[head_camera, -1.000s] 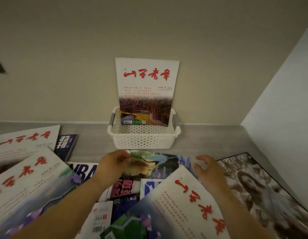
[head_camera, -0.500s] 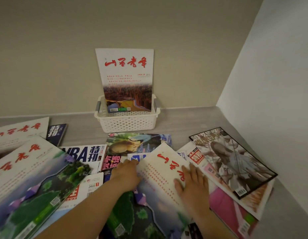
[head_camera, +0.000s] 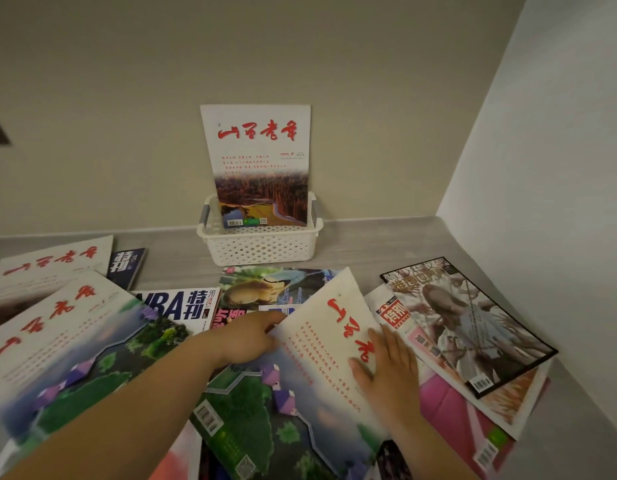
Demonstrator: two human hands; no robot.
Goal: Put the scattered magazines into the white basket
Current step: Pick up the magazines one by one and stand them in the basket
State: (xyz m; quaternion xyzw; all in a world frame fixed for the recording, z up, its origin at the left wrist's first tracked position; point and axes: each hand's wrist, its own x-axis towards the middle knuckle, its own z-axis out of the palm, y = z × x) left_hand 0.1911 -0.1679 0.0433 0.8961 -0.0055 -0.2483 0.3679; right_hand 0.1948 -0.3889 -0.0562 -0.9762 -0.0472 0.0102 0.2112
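Since half a second ago: little moved | left hand apparently pinching near white magazine edge, right hand flat, fingers together | one magazine upright in far white basket | about ten still scattered.

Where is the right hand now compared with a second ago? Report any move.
Yes. The right hand dropped from beside the white magazine onto its cover.
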